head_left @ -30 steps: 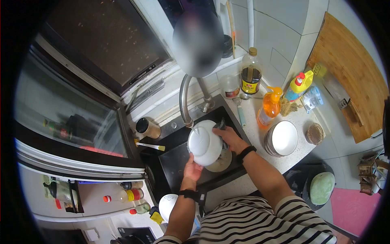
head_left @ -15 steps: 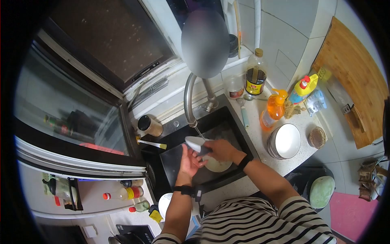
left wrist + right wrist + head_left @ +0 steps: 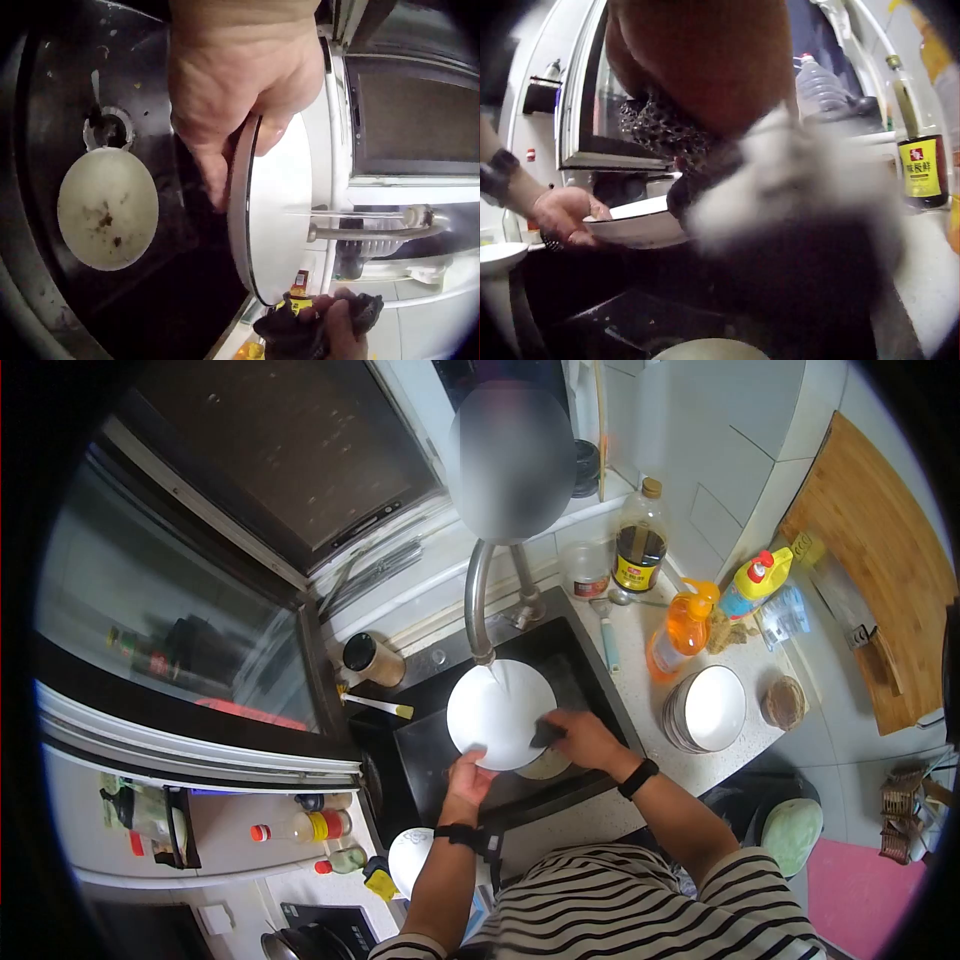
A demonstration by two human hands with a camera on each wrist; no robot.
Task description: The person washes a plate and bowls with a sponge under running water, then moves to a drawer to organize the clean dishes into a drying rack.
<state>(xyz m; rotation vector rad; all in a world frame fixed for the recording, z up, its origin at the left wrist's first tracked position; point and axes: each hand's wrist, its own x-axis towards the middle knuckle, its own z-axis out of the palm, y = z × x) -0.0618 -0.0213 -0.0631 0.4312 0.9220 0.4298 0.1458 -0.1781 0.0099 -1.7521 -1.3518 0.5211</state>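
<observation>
The left hand (image 3: 468, 778) pinches the near rim of a round white dish with a dark edge line (image 3: 490, 710), thumb on its inner face, fingers underneath. The right hand (image 3: 592, 744) grips a dark mesh scrubber (image 3: 545, 734) by the dish's right edge; contact is unclear. Beyond, a curved steel faucet (image 3: 477, 595) runs water onto the dish.

Dark mesh (image 3: 545, 734) (partly hidden)

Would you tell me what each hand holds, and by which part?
The left hand grips a white dish by its rim; the right hand, a dark scrubber, apparently mid-length.
</observation>
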